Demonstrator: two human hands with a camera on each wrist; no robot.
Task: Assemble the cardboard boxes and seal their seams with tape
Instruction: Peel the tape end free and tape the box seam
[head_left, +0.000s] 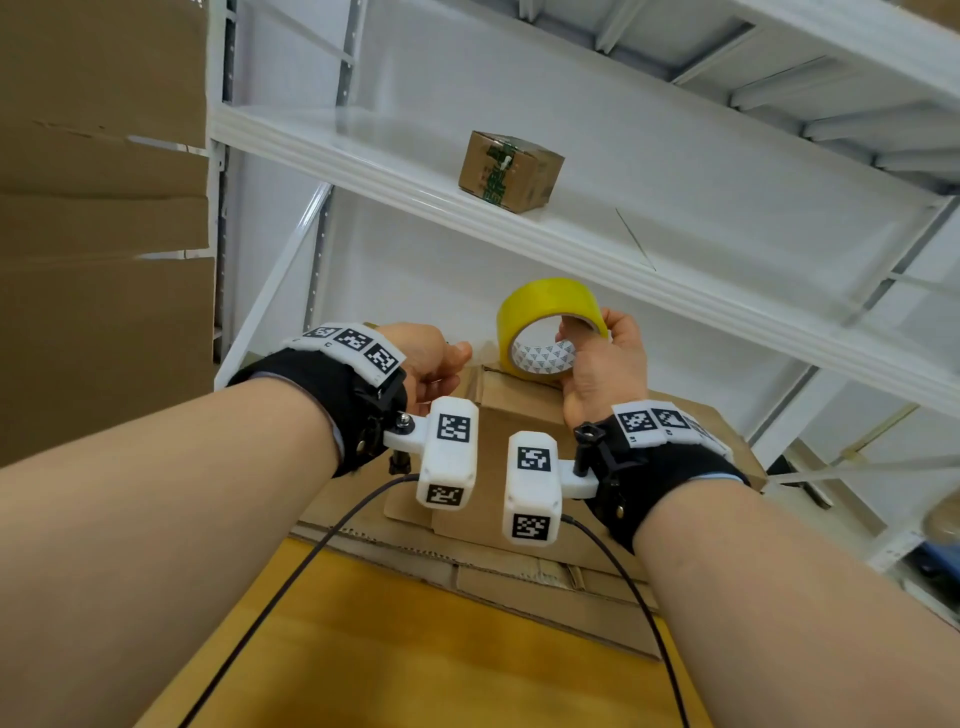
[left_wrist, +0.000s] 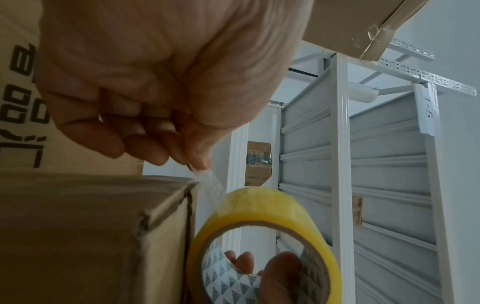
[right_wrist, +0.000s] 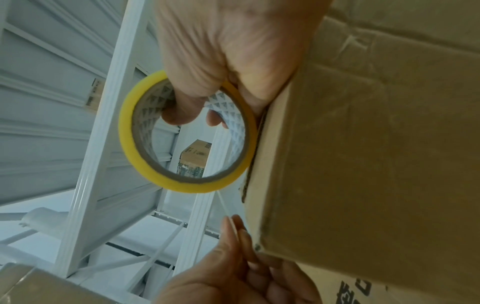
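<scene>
The right hand (head_left: 602, 364) grips a yellow tape roll (head_left: 545, 306), its thumb hooked through the core and the other fingers wrapped over the outside, holding the roll on edge against the far top corner of a brown cardboard box (head_left: 519, 410). The left hand (head_left: 431, 364) sits just beside it, thumb and forefinger pinched together on the free tape end (left_wrist: 210, 181); the wrist views show this clear strip running taut from the roll to those fingertips, close alongside the box's corner. The box stands on a pile of flattened cardboard sheets (head_left: 467, 566), which lies on a yellow wooden table (head_left: 389, 649). Both wrists wear black straps carrying white camera modules (head_left: 449, 452) printed with black square markers, and a thin black cable (head_left: 291, 577) trails from each toward the person. Directly behind the box rises a white metal shelving unit (head_left: 519, 223); its nearest shelf crosses just above the roll, so the hands work under its front edge. On that shelf, well apart from the hands, sits a small sealed carton (head_left: 509, 171) with dark green tape or print down its middle. To the left, large brown cardboard sheets (head_left: 104, 234) stand upright and fill that side of the head view. A white wall shows behind the shelves, and a further shelf's underside slants across the upper right.
</scene>
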